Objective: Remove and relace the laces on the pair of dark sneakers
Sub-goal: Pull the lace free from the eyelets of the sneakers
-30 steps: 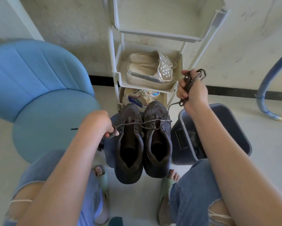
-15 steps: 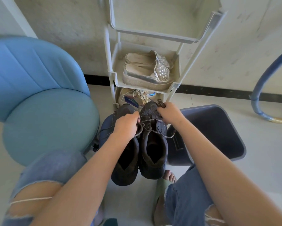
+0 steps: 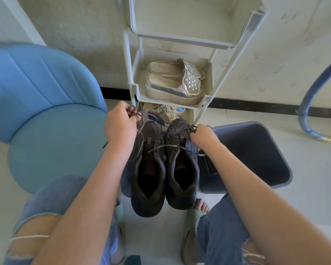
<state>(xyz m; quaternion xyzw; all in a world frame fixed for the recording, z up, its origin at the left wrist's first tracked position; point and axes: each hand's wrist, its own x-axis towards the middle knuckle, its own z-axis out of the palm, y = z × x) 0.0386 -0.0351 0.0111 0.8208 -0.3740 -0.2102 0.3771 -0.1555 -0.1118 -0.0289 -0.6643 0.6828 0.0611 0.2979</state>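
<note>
- Two hands have shifted within the last second: the left hand (image 3: 120,123), which half a second ago sat low over the shoe openings, is now raised toward the toes, and the right hand (image 3: 202,134), which a second ago was lifted high beside the shoe rack (image 3: 208,104), is now down on the right sneaker (image 3: 181,165).
- The left hand's fingers are curled shut on a bunched length of lace (image 3: 139,121) above the toe of the left sneaker (image 3: 147,175); the strand trails down from the fist along that shoe's eyelets.
- The right hand's fingers are pressed together on lace near the right sneaker's toe end, and a crossing strand (image 3: 170,147) runs over both tongues.
- Judging by the slack, the lace is being drawn through the upper eyelets; whether it is coming out or going back in cannot be read from this moment alone.
- Both sneakers stand side by side on the floor between the person's knees, toes toward the rack, with a dark bin (image 3: 256,155) just beside them and a blue chair (image 3: 46,111) to the left.
- Hidden: the fingertips of both hands face away, so the exact pinch is unseen; the lower eyelets sit under the wrists, and the lace ends are too thin to trace.
</note>
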